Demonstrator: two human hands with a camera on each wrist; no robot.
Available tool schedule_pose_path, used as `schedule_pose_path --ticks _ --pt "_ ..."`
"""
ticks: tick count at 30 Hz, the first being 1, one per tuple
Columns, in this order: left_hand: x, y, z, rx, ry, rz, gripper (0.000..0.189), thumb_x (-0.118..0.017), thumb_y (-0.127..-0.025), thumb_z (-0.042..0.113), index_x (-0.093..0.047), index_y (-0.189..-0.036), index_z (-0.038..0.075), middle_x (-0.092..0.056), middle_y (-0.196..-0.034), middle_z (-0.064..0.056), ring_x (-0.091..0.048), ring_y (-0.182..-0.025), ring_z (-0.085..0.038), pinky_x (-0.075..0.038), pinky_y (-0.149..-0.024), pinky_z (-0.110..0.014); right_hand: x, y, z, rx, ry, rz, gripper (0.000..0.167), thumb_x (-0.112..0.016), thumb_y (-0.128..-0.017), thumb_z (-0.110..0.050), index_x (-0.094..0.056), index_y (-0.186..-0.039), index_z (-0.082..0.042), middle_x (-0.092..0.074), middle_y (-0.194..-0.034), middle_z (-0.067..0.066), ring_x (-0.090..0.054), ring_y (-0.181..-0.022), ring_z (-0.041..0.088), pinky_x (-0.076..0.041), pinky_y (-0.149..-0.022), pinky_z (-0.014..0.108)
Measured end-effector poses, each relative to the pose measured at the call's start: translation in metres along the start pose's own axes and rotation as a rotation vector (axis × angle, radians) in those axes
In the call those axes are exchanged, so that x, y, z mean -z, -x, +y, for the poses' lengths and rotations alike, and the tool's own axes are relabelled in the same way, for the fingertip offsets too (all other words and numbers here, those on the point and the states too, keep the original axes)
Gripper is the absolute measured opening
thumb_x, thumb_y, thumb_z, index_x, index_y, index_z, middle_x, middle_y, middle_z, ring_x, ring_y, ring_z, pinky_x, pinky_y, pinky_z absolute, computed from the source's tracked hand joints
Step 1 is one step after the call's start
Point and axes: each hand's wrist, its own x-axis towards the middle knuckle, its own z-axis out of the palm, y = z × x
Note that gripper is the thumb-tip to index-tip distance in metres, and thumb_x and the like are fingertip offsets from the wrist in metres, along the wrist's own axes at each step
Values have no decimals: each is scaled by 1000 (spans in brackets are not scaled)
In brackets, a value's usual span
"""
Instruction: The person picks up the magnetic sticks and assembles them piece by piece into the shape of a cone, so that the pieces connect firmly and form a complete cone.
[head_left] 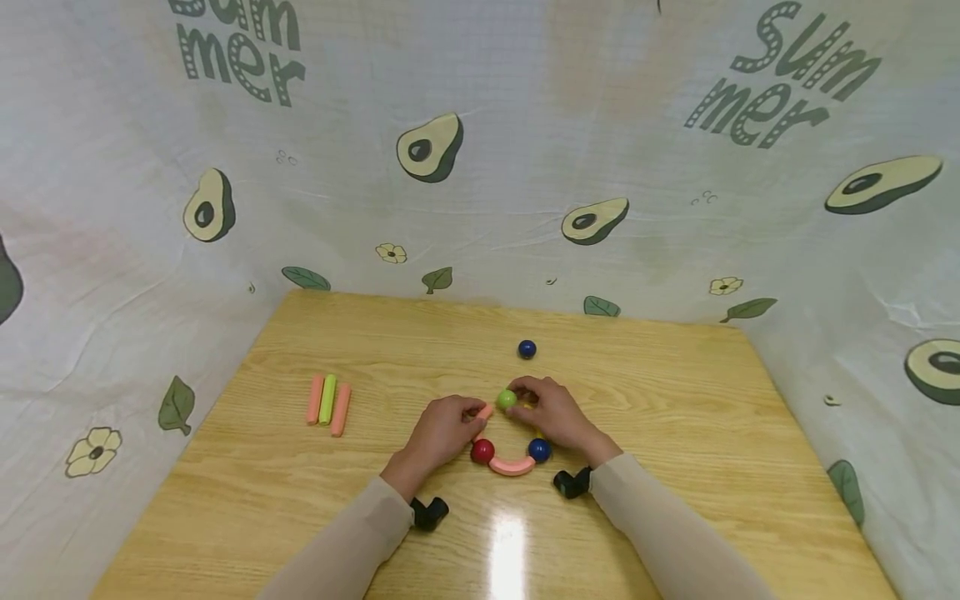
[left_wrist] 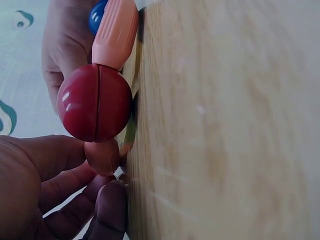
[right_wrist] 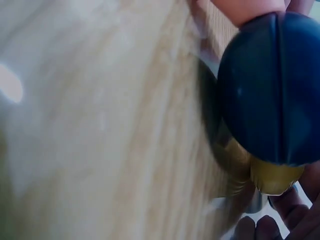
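A partly joined ring lies on the table: a red ball (head_left: pixel 482 452), a curved salmon piece (head_left: pixel 512 467), a blue ball (head_left: pixel 539 450) and a yellow piece (head_left: pixel 539 432) partly hidden by the right hand. My left hand (head_left: pixel 444 431) pinches another salmon piece (head_left: pixel 486 412) that leads up from the red ball. At the far side of the ring, my right hand (head_left: pixel 552 412) holds a green ball (head_left: pixel 507 399) between thumb and forefinger. In the left wrist view the red ball (left_wrist: pixel 95 103) sits between two salmon pieces. The blue ball (right_wrist: pixel 272 90) fills the right wrist view's upper right.
Beyond the hands lies a loose dark blue ball (head_left: pixel 527 349). To the left, two straight salmon sticks (head_left: pixel 341 410) flank a yellow-green stick (head_left: pixel 327 399). A printed cloth (head_left: pixel 510 250) hangs around the wooden table (head_left: pixel 645 358).
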Motion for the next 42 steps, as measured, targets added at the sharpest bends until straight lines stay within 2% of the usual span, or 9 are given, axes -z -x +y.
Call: schedule_pose_path --ticks 15,19,23,26,28,29,33,38,42 --pt "0 -2 4 -6 -19 5 33 -72 -101 26 -75 -131 13 -76 -103 0 -59 -72 -7 -48 -63 -26 -1 1 3 40 0 2 35 -80 -96 -30 -75 -128 -17 -75 -117 -3 -56 -97 14 -47 -86 36" --pt "0 -2 4 -4 -19 8 33 -72 -101 27 -76 -131 13 -76 -106 -1 -59 -73 -7 -48 -63 -26 -1 1 3 22 -19 -7 38 -80 -96 -30 -74 -131 -17 -75 -115 -3 -57 -98 15 -47 -88 37" --pt "-1 -2 4 7 -18 5 34 -73 -101 27 -75 -131 13 -76 -106 -1 -60 -74 -8 -49 -65 -27 1 7 3 -16 -36 -2 42 -78 -98 -31 -70 -136 -17 -73 -119 -1 -62 -108 19 -49 -101 47" --pt "-1 -2 4 12 -17 3 34 -73 -100 27 -76 -131 13 -76 -104 0 -60 -74 -8 -49 -66 -28 6 18 4 -65 -29 25 39 -76 -99 -32 -71 -134 -16 -72 -119 -1 -64 -111 19 -50 -104 49" --pt "-1 -2 4 10 -23 4 33 -73 -100 28 -76 -130 13 -76 -104 0 -60 -75 -8 -49 -66 -28 10 26 5 -103 -23 48 35 -75 -100 -31 -72 -130 -14 -72 -115 -1 -65 -105 18 -52 -100 45" --pt "-2 -2 5 9 -27 5 33 -73 -100 28 -76 -130 13 -76 -104 0 -60 -75 -7 -49 -66 -27 11 30 6 -122 -20 58 34 -75 -100 -31 -73 -129 -14 -72 -112 -1 -65 -102 16 -54 -94 42" --pt "-2 -2 6 3 -45 11 33 -73 -100 28 -76 -130 14 -77 -106 0 -59 -75 -7 -49 -66 -27 16 44 9 -172 -28 79 29 -75 -100 -28 -74 -123 -11 -72 -102 -3 -61 -88 12 -52 -82 33" --pt "-2 -2 6 10 -39 8 33 -73 -100 27 -76 -130 15 -76 -102 1 -59 -73 -7 -48 -64 -26 14 50 10 -172 -40 81 25 -75 -100 -27 -76 -119 -12 -70 -96 -5 -59 -82 11 -49 -75 27" --pt "-3 -2 6 15 -15 -3 33 -73 -100 26 -75 -131 15 -76 -107 -1 -61 -77 -7 -50 -66 -27 10 49 10 -160 -32 99 25 -75 -100 -26 -77 -120 -12 -71 -95 -5 -59 -81 10 -49 -73 26"
